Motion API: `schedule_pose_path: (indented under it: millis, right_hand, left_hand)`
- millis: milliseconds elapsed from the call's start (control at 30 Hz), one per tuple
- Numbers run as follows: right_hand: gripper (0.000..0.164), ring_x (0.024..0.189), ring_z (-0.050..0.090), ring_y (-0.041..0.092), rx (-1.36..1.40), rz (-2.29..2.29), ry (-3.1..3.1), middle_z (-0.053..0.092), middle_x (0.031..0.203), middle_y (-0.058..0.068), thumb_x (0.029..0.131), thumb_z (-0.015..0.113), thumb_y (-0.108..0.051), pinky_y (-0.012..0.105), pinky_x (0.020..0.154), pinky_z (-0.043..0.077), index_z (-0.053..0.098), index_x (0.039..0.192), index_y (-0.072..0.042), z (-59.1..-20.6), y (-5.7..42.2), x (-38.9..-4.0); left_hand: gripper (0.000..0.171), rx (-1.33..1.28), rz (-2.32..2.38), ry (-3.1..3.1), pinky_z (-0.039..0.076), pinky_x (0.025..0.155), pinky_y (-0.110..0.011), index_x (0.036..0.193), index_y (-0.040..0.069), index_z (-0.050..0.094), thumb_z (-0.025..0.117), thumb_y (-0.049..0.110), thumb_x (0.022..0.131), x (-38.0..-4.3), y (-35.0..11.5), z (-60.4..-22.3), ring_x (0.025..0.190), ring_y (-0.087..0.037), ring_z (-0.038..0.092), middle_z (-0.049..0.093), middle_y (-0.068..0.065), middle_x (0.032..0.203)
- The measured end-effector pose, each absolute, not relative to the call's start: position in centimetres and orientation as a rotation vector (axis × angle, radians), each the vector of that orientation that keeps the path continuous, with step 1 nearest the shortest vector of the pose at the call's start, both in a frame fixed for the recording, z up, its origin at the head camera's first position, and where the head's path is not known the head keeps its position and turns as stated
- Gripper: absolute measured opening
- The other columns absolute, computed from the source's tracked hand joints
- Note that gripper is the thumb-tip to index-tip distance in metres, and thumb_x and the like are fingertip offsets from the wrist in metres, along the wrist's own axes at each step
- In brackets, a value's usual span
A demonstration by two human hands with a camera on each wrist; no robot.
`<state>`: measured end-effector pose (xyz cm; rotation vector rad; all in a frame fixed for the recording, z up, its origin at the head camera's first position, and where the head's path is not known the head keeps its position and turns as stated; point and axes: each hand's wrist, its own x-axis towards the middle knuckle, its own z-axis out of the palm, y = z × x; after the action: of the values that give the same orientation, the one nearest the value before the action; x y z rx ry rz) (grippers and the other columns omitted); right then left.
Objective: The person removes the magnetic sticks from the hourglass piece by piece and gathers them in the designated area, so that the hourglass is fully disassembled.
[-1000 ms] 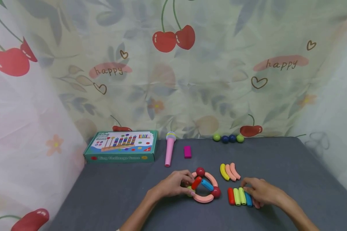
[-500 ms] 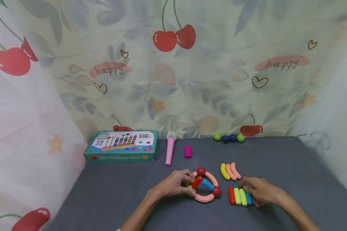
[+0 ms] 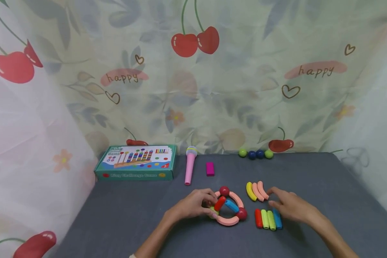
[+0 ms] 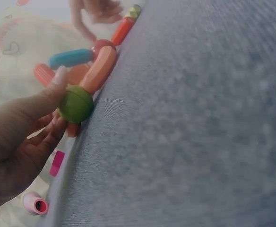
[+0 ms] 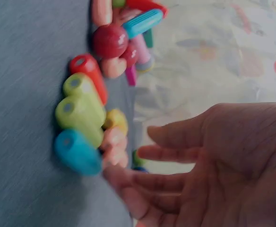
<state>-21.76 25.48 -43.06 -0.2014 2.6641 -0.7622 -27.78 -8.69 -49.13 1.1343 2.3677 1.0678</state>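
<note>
My left hand (image 3: 195, 204) grips the green ball (image 4: 76, 104) of a magnetic-toy ring, thumb on one side and fingers on the other. Curved pink rods (image 3: 228, 221) and red balls (image 3: 241, 214) form the rest of this ring on the table. From it a red rod (image 3: 219, 203) and a blue rod (image 3: 232, 206) slant upward, their tips apart. My right hand (image 3: 291, 206) holds nothing and hovers beside a row of straight rods (image 3: 271, 220): red, two green, blue. Its fingertips are near the curved yellow rod (image 3: 251, 191) and two loose pink curved rods (image 3: 262, 190).
At the back left lies a ring game box (image 3: 135, 163). Beside it are a pink toy microphone (image 3: 190, 166) and a magenta block (image 3: 210, 169). Several green and dark blue balls (image 3: 260, 154) line the back edge, before a printed cloth (image 3: 213, 107).
My right hand has left the blue rod at the end of the row and moved back toward the curved rods. The left hand keeps its grip on the green ball.
</note>
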Motion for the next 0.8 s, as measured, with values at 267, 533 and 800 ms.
schedule_pose_path:
  millis: [267, 533, 800]
  right_hand:
    - [0.024, 0.075, 0.059, 0.003, -0.757, -0.917, 2.660, 0.069, 0.092, 0.001, 0.101, 0.068, -0.014, 0.022, 0.067, 0.052, 0.068, 0.119, 0.001, -41.8, 21.7, -22.4]
    - [0.025, 0.074, 0.050, 0.000, -0.864, -0.874, 2.612, 0.061, 0.087, -0.004, 0.093, 0.079, -0.015, 0.020, 0.066, 0.047, 0.072, 0.114, -0.003, -42.8, 17.8, -22.9]
    - [0.009, 0.068, 0.044, 0.003, -0.878, -0.833, 2.660, 0.051, 0.075, -0.005, 0.090, 0.080, -0.010, 0.020, 0.061, 0.036, 0.072, 0.093, -0.008, -43.8, 16.8, -23.0]
  left_hand:
    - [0.025, 1.145, 1.102, 2.358, 0.056, 0.086, -0.016, 0.107, 0.008, 0.080, 0.085, 0.025, 0.089, -27.9, -9.3, -48.5, 0.088, 0.002, 0.062, 0.068, -0.004, 0.109]
    - [0.020, 1.137, 1.097, 2.344, 0.055, 0.081, -0.014, 0.102, 0.009, 0.081, 0.083, 0.026, 0.091, -28.0, -9.2, -48.7, 0.082, 0.005, 0.057, 0.066, -0.003, 0.102]
    - [0.019, 1.115, 1.084, 2.341, 0.052, 0.076, -0.014, 0.102, 0.009, 0.082, 0.082, 0.026, 0.092, -28.0, -9.3, -48.7, 0.078, 0.004, 0.055, 0.068, -0.004, 0.098]
